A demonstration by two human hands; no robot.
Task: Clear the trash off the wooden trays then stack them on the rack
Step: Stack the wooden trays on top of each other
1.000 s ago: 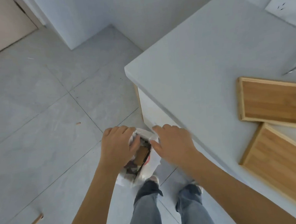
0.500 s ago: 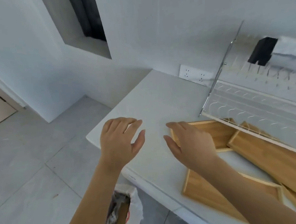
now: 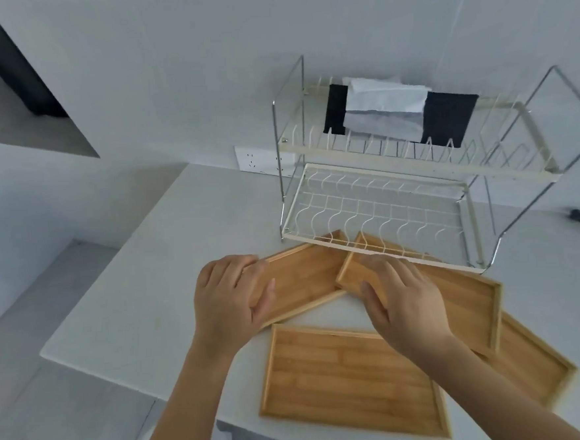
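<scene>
Four wooden trays lie on the counter [image 3: 167, 249], all bare inside. Near tray [image 3: 348, 380]: flat at the front edge, just ahead of you. Left tray [image 3: 303, 280]: angled, its far corner tucked under the front rim of the rack [image 3: 401, 208]. Middle tray [image 3: 458, 297]: also angled, its far end under the rack's lower shelf, its near left corner lying over the left tray's edge. Right tray [image 3: 532, 367]: partly under the middle tray, toward the counter's front right, mostly hidden by your forearm.

Your left hand [image 3: 229, 303] sits on the left tray's near left end, fingers curled over the rim, thumb on the inside floor; a loose grip, though whether it is truly clamped cannot be told. Your right hand [image 3: 404, 301] lies over the middle tray's left end, fingers spread and flat, thumb out to the side; not closed on anything.

The rack stands at the back of the counter against the wall, two wire shelves, both free of trays. Black and white cloths [image 3: 387, 113] hang over its upper back rail. A wall socket [image 3: 264, 161] sits just left of the rack.
</scene>
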